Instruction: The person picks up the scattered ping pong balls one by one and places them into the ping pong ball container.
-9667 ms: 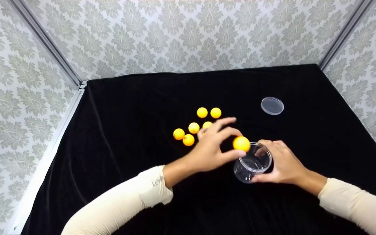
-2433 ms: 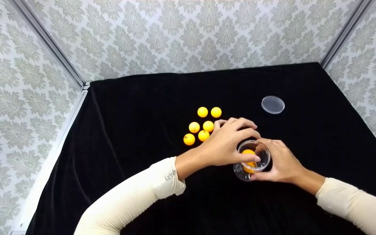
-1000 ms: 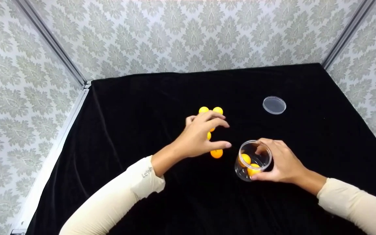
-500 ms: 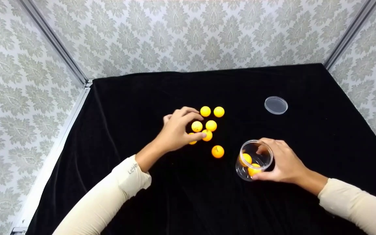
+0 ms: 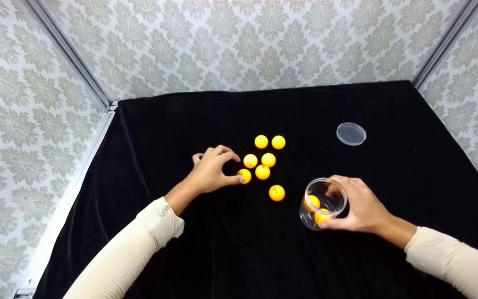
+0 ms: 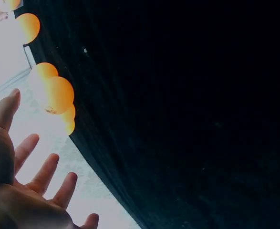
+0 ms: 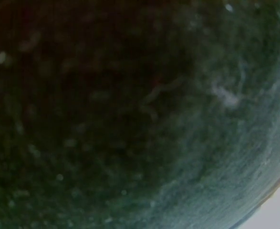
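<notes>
Several orange ping-pong balls (image 5: 268, 160) lie in a loose group on the black cloth. My left hand (image 5: 212, 171) is at the left edge of this group, thumb and fingers spread around the nearest ball (image 5: 245, 176). In the left wrist view the fingers are extended and apart from the balls (image 6: 59, 95). My right hand (image 5: 359, 205) grips a clear plastic jar (image 5: 308, 220) from its right side, thumb in front. The jar is tilted, its mouth facing up, with two orange balls (image 5: 313, 202) inside. The right wrist view holds only dark cloth, with no hand visible.
A round clear lid (image 5: 351, 133) lies on the black cloth (image 5: 181, 128) at the back right. One ball (image 5: 276, 193) sits apart from the group, between it and the jar. Patterned walls (image 5: 247, 45) stand behind and at both sides.
The jar was without balls at first; two balls have since gone in. My left hand has moved leftward from the jar, past the group, to its left side. The right hand stays round the jar.
</notes>
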`<state>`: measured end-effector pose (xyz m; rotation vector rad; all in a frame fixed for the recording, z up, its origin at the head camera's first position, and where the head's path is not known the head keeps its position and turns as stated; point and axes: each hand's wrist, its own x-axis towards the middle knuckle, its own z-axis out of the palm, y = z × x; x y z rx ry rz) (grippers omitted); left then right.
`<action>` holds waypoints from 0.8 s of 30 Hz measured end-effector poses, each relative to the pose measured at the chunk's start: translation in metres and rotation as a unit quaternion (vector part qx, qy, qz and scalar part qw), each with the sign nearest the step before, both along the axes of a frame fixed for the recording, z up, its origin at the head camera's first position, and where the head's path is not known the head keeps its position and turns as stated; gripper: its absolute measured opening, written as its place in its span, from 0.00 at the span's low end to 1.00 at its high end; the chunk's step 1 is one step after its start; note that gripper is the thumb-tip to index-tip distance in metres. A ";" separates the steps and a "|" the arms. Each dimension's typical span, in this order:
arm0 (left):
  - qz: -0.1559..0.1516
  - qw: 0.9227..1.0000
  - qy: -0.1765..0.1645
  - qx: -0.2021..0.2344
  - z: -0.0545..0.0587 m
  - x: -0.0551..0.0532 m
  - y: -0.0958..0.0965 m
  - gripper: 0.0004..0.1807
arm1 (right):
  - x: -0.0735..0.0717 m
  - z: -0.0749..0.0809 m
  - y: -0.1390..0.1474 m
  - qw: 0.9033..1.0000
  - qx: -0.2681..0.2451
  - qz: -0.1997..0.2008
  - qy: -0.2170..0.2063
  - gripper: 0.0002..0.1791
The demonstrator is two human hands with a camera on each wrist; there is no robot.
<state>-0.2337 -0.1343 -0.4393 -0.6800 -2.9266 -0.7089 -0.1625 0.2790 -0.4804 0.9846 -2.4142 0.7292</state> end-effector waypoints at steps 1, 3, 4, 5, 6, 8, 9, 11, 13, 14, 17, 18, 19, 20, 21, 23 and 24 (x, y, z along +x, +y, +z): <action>0.000 1.000 -0.003 -0.004 -0.002 0.000 0.000 0.31 | 0.000 0.000 0.000 1.000 -0.001 0.000 -0.001 0.60; -0.001 1.000 -0.006 -0.012 -0.004 0.000 0.000 0.31 | 0.000 0.000 0.000 1.000 -0.002 0.001 -0.001 0.60; -0.002 1.000 -0.007 -0.016 -0.005 0.000 0.001 0.31 | 0.000 0.000 0.000 1.000 -0.003 0.002 0.000 0.60; -0.003 1.000 -0.008 -0.021 -0.006 0.000 0.001 0.31 | 0.000 0.000 -0.001 1.000 -0.003 0.002 0.000 0.60; -0.003 1.000 -0.010 -0.026 -0.007 0.000 0.001 0.30 | 0.000 0.000 -0.001 1.000 -0.004 0.003 0.001 0.60; -0.003 0.999 -0.013 -0.033 -0.009 0.001 0.002 0.30 | 0.000 0.000 -0.001 1.000 -0.005 0.003 0.002 0.60; -0.003 0.999 -0.016 -0.036 -0.009 0.001 0.003 0.30 | 0.000 0.000 -0.001 1.000 -0.005 0.003 0.002 0.60; -0.003 0.999 -0.019 -0.042 -0.011 0.000 0.004 0.29 | 0.000 0.000 -0.001 1.000 -0.004 0.002 0.001 0.60; -0.003 0.999 -0.020 -0.047 -0.012 0.000 0.005 0.29 | 0.001 0.000 -0.001 1.000 -0.001 -0.001 -0.001 0.60; -0.003 0.999 -0.021 -0.050 -0.013 -0.001 0.006 0.28 | 0.000 0.000 -0.001 1.000 -0.001 -0.003 -0.002 0.60; -0.003 0.998 -0.020 -0.056 -0.014 -0.002 0.007 0.28 | 0.000 0.000 -0.001 1.000 0.001 -0.007 -0.005 0.60; -0.003 0.998 -0.021 -0.056 -0.015 -0.002 0.007 0.28 | 0.000 0.000 -0.001 1.000 0.001 -0.007 -0.007 0.60; -0.003 0.998 -0.022 -0.056 -0.015 -0.002 0.007 0.28 | 0.000 0.000 -0.001 1.000 0.001 -0.007 -0.007 0.60; -0.002 0.998 -0.022 -0.056 -0.016 -0.002 0.006 0.27 | 0.000 -0.001 -0.001 1.000 0.000 -0.006 -0.008 0.60; -0.002 0.998 -0.023 -0.055 -0.016 -0.002 0.006 0.27 | 0.000 -0.001 -0.001 1.000 0.000 -0.006 -0.009 0.60; -0.001 0.998 -0.023 -0.053 -0.017 -0.003 0.006 0.26 | 0.000 0.000 -0.001 1.000 0.000 -0.005 -0.010 0.60; 0.000 0.998 -0.023 -0.054 -0.017 -0.003 0.006 0.26 | 0.000 0.000 -0.001 1.000 0.000 -0.005 -0.011 0.60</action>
